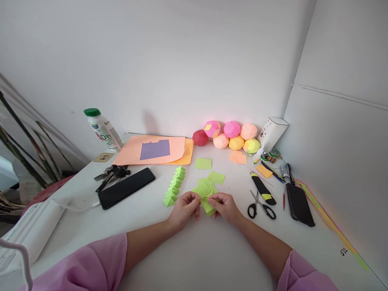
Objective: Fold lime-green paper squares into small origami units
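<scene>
My left hand (185,208) and my right hand (224,207) are close together at the middle of the white table. Between them is a small folded green paper piece (208,207), pinched by the fingers of both hands. Just beyond the fingertips lie several overlapping green paper squares (202,189). One green square (217,177) is to their upper right, and a small green stack (203,163) is farther back. A row of folded green paper units (173,188) stands to the left of my left hand.
Scissors (257,202), a cutter (263,189) and a phone (300,205) lie right. Left are a black power bank (126,188), keys (112,174) and a bottle (103,131). Paper balls (232,129) and orange sheets (178,150) rest by the wall.
</scene>
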Motion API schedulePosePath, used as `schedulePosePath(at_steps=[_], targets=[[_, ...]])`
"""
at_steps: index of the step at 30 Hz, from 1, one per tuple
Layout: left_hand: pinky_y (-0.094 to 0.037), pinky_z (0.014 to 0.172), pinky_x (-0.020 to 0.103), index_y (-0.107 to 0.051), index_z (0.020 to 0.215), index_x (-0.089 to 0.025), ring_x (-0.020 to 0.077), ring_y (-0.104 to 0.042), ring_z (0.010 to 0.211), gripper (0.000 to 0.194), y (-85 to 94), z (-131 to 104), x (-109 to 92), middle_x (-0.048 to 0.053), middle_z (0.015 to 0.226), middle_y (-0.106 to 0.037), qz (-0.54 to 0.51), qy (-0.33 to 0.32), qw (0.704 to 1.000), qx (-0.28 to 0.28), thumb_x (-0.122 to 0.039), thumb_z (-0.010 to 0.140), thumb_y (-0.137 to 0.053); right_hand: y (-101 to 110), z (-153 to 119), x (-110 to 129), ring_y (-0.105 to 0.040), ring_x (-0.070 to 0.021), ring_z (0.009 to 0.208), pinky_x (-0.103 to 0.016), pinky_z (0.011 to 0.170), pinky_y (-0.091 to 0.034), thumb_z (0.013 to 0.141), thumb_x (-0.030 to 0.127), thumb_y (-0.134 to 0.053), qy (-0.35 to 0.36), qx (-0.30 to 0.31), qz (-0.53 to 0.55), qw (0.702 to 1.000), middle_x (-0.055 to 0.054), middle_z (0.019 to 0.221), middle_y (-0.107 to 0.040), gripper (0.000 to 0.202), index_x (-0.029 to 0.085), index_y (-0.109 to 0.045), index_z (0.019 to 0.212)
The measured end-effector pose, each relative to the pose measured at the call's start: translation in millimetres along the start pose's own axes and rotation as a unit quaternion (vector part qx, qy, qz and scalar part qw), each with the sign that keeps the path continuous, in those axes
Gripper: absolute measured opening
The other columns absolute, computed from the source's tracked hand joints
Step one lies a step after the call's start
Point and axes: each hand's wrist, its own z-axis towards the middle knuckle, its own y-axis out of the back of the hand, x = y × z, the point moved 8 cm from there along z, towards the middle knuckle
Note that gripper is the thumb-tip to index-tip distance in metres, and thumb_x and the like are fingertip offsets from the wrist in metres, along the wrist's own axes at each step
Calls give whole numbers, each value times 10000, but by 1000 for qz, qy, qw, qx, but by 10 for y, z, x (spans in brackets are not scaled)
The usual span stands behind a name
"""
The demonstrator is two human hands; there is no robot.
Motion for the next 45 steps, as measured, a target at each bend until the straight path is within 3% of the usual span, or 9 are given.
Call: schedulePosePath(at_steps=[3, 7, 12, 20, 30, 45], targets=[[-392, 401, 218, -461, 684, -184, 91, -462, 353, 235, 17, 7, -14, -71, 422, -502, -22, -2, 1000, -11, -374, 767, -571, 22, 5, -15, -523, -83, 385, -199, 373, -425, 745, 423, -625, -5, -9, 12, 1000, 24, 581, -567, 296, 133, -645, 802], [-407, 422, 214, -501, 787, -176, 90, -468, 386, 238, -66, -17, -25, -67, 447, -520, 15, -2, 999, 28, -389, 752, -600, -14, -6, 8, -521, -83, 399, -200, 379, -433, 753, 424, -611, 2, 9, -4, 1000, 16, 591, -574, 297, 136, -652, 812], [-356, 371, 190, -509, 738, -176, 69, -399, 343, 273, -102, -44, 14, -76, 411, -484, 99, 11, 994, 40, -431, 733, -606, -65, -29, 56, -525, -88, 425, -210, 401, -457, 763, 370, -592, 24, 18, -47, 998, 3, 630, -583, 227, 149, -643, 776], [-283, 346, 177, -494, 714, -176, 54, -366, 338, 230, -137, -67, 20, -87, 453, -449, 143, 11, 988, 59, -377, 721, -606, -134, -56, 134, -504, -90, 485, -200, 433, -461, 725, 227, -560, 67, 20, -67, 995, 17, 595, -535, 96, 159, -588, 663], [-274, 347, 171, -449, 721, -194, 63, -343, 310, 236, -35, -62, -12, -94, 360, -445, 94, 18, 995, 3, -395, 726, -572, -6, -33, 103, -489, -81, 390, -192, 378, -404, 722, 219, -545, 24, -18, 18, 999, 56, 497, -483, 93, 168, -513, 651], [-293, 359, 181, -442, 706, -195, 69, -361, 311, 281, -12, -30, 4, -84, 363, -467, 20, 8, 1000, -3, -434, 738, -585, 37, -3, 23, -495, -84, 350, -185, 358, -357, 744, 263, -551, 13, -33, 49, 998, 70, 446, -484, 134, 169, -506, 660]])
